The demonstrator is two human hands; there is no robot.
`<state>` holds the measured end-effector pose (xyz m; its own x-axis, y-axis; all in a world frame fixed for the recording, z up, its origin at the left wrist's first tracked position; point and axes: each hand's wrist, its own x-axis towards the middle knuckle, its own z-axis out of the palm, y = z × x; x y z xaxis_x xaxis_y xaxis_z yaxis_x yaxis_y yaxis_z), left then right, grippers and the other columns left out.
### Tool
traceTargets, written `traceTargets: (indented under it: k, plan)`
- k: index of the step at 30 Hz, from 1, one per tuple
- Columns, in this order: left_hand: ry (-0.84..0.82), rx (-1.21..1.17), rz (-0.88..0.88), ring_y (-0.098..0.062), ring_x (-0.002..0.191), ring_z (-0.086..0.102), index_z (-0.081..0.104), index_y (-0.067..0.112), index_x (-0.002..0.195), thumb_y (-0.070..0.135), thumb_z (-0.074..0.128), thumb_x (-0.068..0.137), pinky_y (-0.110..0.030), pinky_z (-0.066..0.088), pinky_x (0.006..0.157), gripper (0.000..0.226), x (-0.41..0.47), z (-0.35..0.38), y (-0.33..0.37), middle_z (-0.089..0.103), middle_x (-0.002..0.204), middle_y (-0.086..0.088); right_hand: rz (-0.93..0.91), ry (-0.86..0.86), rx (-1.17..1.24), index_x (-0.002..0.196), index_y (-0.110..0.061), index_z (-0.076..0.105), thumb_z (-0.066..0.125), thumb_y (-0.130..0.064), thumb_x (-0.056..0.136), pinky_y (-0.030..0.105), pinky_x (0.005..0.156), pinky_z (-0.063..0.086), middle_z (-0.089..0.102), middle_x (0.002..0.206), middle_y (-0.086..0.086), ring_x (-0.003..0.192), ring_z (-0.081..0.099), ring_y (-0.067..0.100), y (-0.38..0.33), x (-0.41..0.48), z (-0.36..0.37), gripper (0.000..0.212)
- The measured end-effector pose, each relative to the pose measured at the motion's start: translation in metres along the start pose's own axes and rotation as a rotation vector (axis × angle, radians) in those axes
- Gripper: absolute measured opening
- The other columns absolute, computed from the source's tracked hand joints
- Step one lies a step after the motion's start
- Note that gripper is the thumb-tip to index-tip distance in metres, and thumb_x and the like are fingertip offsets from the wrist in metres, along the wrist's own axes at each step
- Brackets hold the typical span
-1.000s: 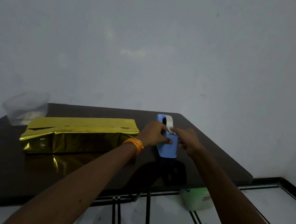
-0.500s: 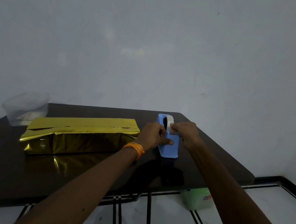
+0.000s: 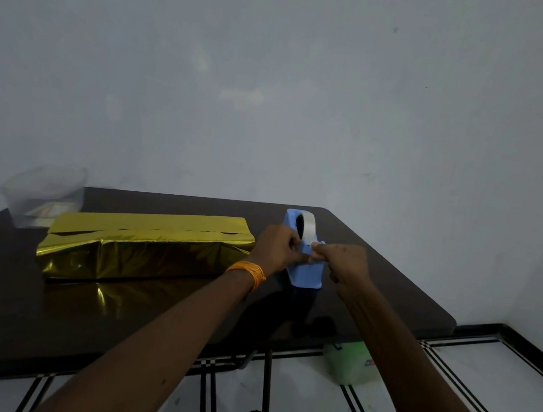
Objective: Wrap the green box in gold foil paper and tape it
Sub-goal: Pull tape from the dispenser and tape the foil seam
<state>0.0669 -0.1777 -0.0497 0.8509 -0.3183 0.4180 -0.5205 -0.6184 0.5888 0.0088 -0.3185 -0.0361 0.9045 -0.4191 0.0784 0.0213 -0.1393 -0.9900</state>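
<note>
A long box wrapped in gold foil paper (image 3: 144, 244) lies on the dark table (image 3: 6, 319), its top seam gaping in places; no green shows. To its right stands a blue tape dispenser (image 3: 304, 272) with a roll of clear tape (image 3: 305, 226) on top. My left hand (image 3: 276, 248), with an orange bangle at the wrist, grips the dispenser's left side. My right hand (image 3: 345, 264) is at the dispenser's front, fingers pinched on the tape end, which is too small to see clearly.
A clear plastic container (image 3: 43, 195) stands at the table's back left corner, behind the box. On the white tiled floor under the table's right edge sits a light green tub (image 3: 353, 362). A grey wall rises close behind the table.
My right hand rose to the roll, then drew back toward me along the dispenser's front, fingers pinched. My left hand stayed on the dispenser. The box has not moved.
</note>
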Motion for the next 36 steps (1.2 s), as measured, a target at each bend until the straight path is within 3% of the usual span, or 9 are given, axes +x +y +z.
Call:
traceTargets:
  k: [8, 11, 14, 16, 20, 24, 27, 32, 36]
  plan:
    - [-0.011, 0.054, 0.006, -0.016, 0.060, 0.053, 0.052, 0.017, 0.057, 0.041, 0.084, 0.071, -0.023, 0.031, 0.051, 0.043, 0.000, -0.001, -0.002, 0.057, 0.063, -0.003, -0.163, -0.003, -0.255, 0.075, 0.007, 0.072, 0.078, -0.015, 0.082, 0.020, 0.049, 0.044, 0.072, 0.072, 0.014, 0.060, 0.062, 0.014, 0.019, 0.003, -0.004, 0.024]
    - [-0.044, 0.112, 0.015, -0.025, 0.075, 0.064, 0.066, 0.006, 0.073, 0.039, 0.087, 0.069, -0.030, 0.043, 0.060, 0.040, 0.002, -0.001, -0.002, 0.068, 0.078, -0.011, -0.179, -0.044, -0.390, 0.068, 0.001, 0.072, 0.078, -0.014, 0.081, 0.015, 0.047, 0.040, 0.066, 0.059, 0.001, 0.046, 0.054, 0.003, 0.028, -0.002, -0.012, 0.021]
    - [-0.117, 0.211, 0.064, -0.026, 0.093, 0.067, 0.071, 0.005, 0.102, 0.024, 0.087, 0.068, -0.036, 0.054, 0.079, 0.042, -0.004, -0.009, 0.003, 0.071, 0.102, -0.011, -0.314, 0.041, -0.317, 0.067, -0.009, 0.071, 0.071, -0.020, 0.089, 0.016, 0.053, 0.042, 0.068, 0.062, -0.003, 0.053, 0.059, 0.001, 0.029, -0.012, -0.022, 0.024]
    - [-0.074, 0.203, 0.109, -0.026, 0.099, 0.066, 0.069, 0.008, 0.114, 0.014, 0.078, 0.074, -0.037, 0.054, 0.084, 0.041, -0.011, -0.021, 0.003, 0.071, 0.108, -0.010, -0.385, 0.027, -0.240, 0.072, -0.010, 0.071, 0.067, -0.022, 0.092, 0.023, 0.060, 0.046, 0.070, 0.069, 0.001, 0.066, 0.065, 0.010, 0.015, -0.015, -0.020, 0.024]
    - [0.128, 0.094, 0.138, -0.018, 0.085, 0.068, 0.073, 0.011, 0.103, 0.004, 0.062, 0.078, -0.033, 0.055, 0.076, 0.029, -0.024, -0.068, -0.005, 0.074, 0.093, -0.004, -0.482, -0.106, -0.170, 0.092, -0.015, 0.072, 0.066, -0.017, 0.090, 0.028, 0.073, 0.051, 0.072, 0.086, -0.001, 0.083, 0.067, 0.010, -0.013, -0.023, 0.010, 0.006]
    - [0.299, 0.140, 0.085, -0.013, 0.082, 0.069, 0.075, 0.017, 0.097, 0.010, 0.062, 0.082, -0.029, 0.056, 0.076, 0.021, -0.047, -0.141, -0.036, 0.075, 0.088, 0.001, -0.594, -0.320, -0.130, 0.112, -0.024, 0.067, 0.073, -0.014, 0.087, 0.019, 0.075, 0.052, 0.069, 0.105, -0.009, 0.093, 0.066, 0.005, -0.028, -0.033, 0.070, 0.028]
    - [0.356, 0.173, -0.025, -0.010, 0.081, 0.068, 0.075, 0.019, 0.097, 0.014, 0.064, 0.087, -0.030, 0.056, 0.075, 0.016, -0.070, -0.188, -0.073, 0.074, 0.091, 0.003, -0.646, -0.526, -0.167, 0.124, -0.036, 0.058, 0.081, -0.020, 0.079, 0.026, 0.079, 0.055, 0.064, 0.117, -0.015, 0.103, 0.064, 0.004, -0.037, -0.039, 0.117, 0.053]
    - [0.287, 0.236, -0.117, -0.015, 0.093, 0.066, 0.074, 0.013, 0.103, 0.019, 0.064, 0.092, -0.027, 0.052, 0.082, 0.015, -0.102, -0.224, -0.117, 0.074, 0.101, -0.004, -0.792, -0.752, -0.528, 0.149, -0.042, 0.027, 0.086, -0.036, 0.073, 0.036, 0.102, 0.046, 0.060, 0.137, -0.001, 0.129, 0.053, 0.014, -0.036, -0.051, 0.174, 0.097]
    - [0.125, 0.291, -0.070, -0.012, 0.109, 0.062, 0.071, 0.017, 0.116, 0.035, 0.060, 0.095, -0.032, 0.049, 0.094, 0.029, -0.111, -0.224, -0.130, 0.070, 0.118, 0.001, -0.829, -0.755, -0.653, 0.154, -0.040, 0.017, 0.081, -0.032, 0.080, 0.027, 0.093, 0.043, 0.059, 0.140, 0.003, 0.128, 0.055, 0.022, -0.032, -0.049, 0.193, 0.099]
